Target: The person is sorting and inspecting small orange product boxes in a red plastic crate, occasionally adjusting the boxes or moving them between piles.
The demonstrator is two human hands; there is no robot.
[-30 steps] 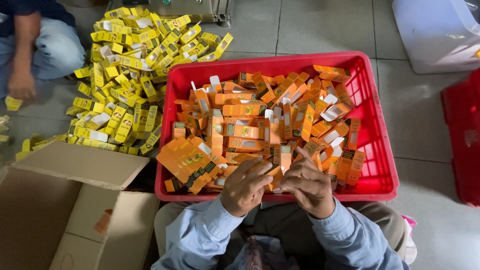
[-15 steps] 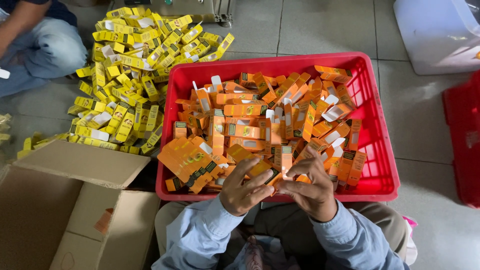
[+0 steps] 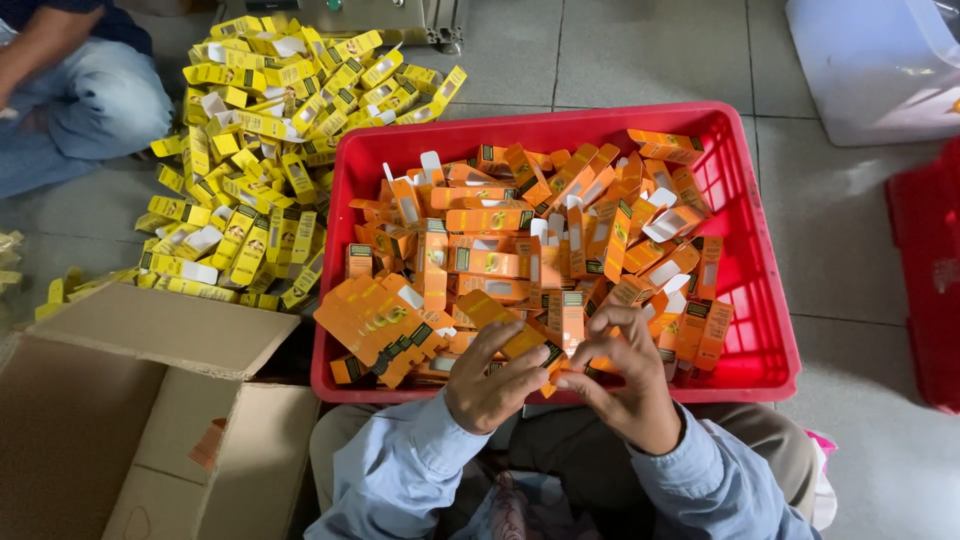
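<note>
Both my hands meet over the near rim of a red plastic crate (image 3: 770, 330). My left hand (image 3: 492, 385) and my right hand (image 3: 625, 385) grip one small orange carton (image 3: 515, 330) between their fingers, held tilted just above the crate's front edge. The crate is heaped with several orange cartons (image 3: 520, 240), many with white end flaps standing open. A fanned stack of flat orange cartons (image 3: 375, 325) leans in the crate's near left corner, just left of my left hand.
A pile of yellow cartons (image 3: 265, 130) lies on the tiled floor left of the crate. An open cardboard box (image 3: 130, 420) sits at my left. Another person in jeans (image 3: 70, 100) sits at far left. A white tub (image 3: 880, 60) and a second red crate (image 3: 930, 270) stand right.
My hands have lifted a little and closed around the orange carton, turning it between the fingers. The other person's arm at far left has shifted.
</note>
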